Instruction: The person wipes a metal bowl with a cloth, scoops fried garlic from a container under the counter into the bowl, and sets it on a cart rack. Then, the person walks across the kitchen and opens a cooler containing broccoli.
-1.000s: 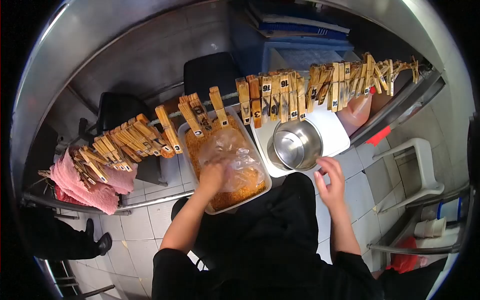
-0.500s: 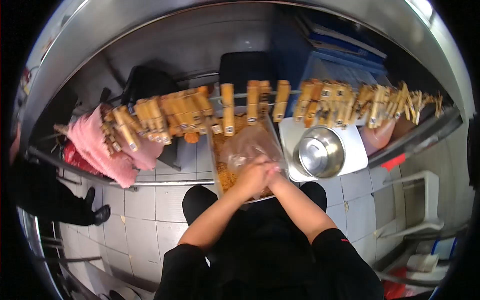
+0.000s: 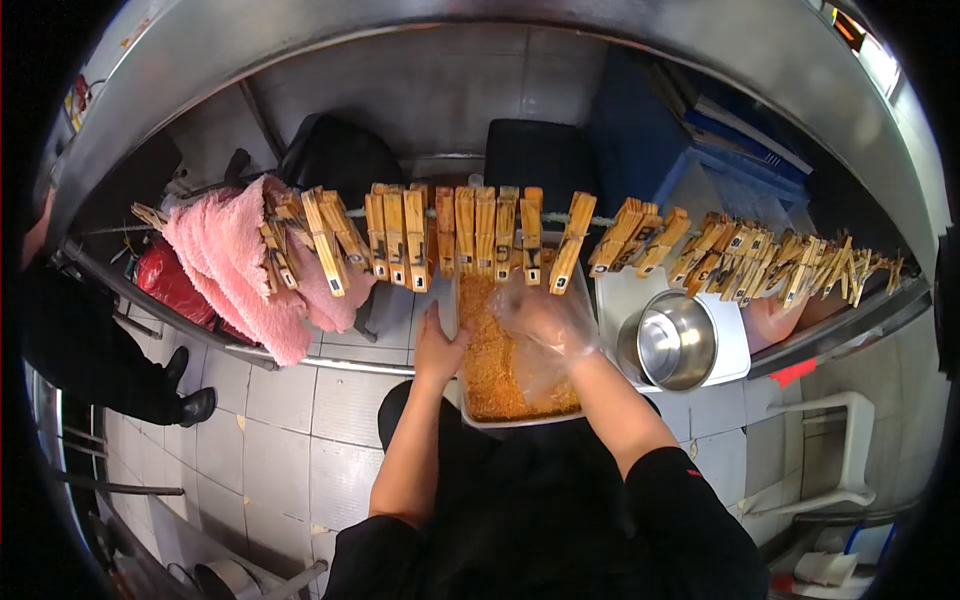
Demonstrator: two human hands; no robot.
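Note:
A rectangular tray [image 3: 466, 408] of orange-brown crumbs [image 3: 490, 370] lies in front of me. My left hand [image 3: 440, 346] is at its left rim, thumb apart from the fingers; I cannot tell how firmly it touches. My right hand [image 3: 548, 322] is inside a clear plastic bag [image 3: 535, 365], over the far right part of the crumbs. The plastic and glare blur its fingers, so their grip is unclear. Above the tray, wooden clothespins [image 3: 485, 230] hang along a cord, partly covering its far end.
A steel bowl [image 3: 677, 342] rests on a white lid or board [image 3: 735, 350] at right. A pink towel [image 3: 235, 265] hangs at left near a red bag [image 3: 172, 287]. A metal frame [image 3: 400, 42] arches overhead. A person's shoes [image 3: 198, 404] show at far left, a white chair [image 3: 855, 450] at right.
My hands were together over the bag; they have now parted. The left hand moved to the tray's left rim, and the right hand is now inside the bag. The camera view shifted slightly.

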